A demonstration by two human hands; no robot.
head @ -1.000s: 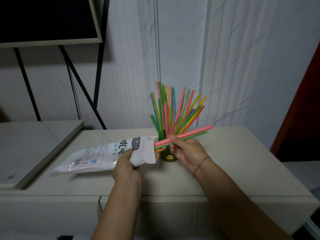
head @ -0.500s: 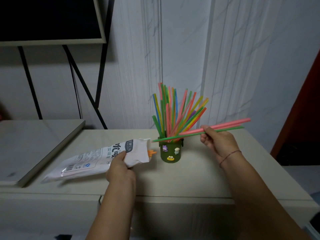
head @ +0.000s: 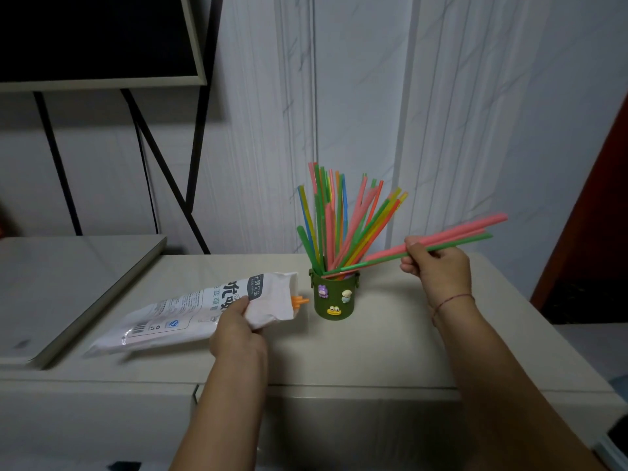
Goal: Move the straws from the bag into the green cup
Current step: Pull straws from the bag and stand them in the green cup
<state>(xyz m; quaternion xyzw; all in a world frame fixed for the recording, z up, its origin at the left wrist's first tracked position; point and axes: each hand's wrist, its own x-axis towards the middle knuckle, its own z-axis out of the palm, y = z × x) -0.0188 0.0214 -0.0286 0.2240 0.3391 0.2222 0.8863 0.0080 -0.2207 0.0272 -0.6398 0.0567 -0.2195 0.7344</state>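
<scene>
Head view: green cup holds many straws; bag holds orange straws.

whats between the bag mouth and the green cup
Only orange straw tips poking out of the bag, then a sliver of bare tabletop before the cup, in the head view.

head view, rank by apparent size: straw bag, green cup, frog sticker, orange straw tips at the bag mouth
straw bag, largest
green cup
frog sticker and orange straw tips: too alike to rank
</scene>
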